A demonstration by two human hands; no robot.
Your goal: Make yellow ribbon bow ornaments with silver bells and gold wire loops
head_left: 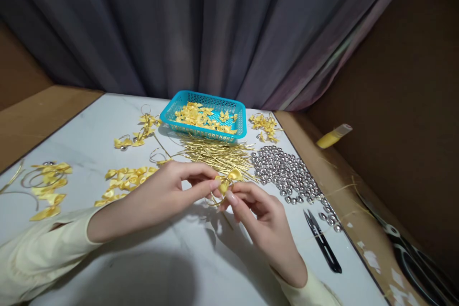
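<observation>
Near the middle of the table, both hands meet at a yellow ribbon bow [234, 175] with a thin gold cord looped below it. My left hand [186, 184] pinches the bow's left side between thumb and fingers. From the right, my right hand [258, 213] pinches the cord and the lower part of the bow. Just beyond the fingers lies a heap of gold cords [215, 153]. A pile of shiny silver bells or beads [283, 172] spreads to the right; their exact kind is hard to make out. The fingers partly hide where cord and ribbon join.
A turquoise basket [168, 114] of yellow bows stands at the back. Loose yellow bows [129, 178] and corded bow pieces [50, 184] lie on the left, others [267, 126] at back right. Black thread snips [324, 244] lie right; large scissors [412, 253] lie on the brown edge.
</observation>
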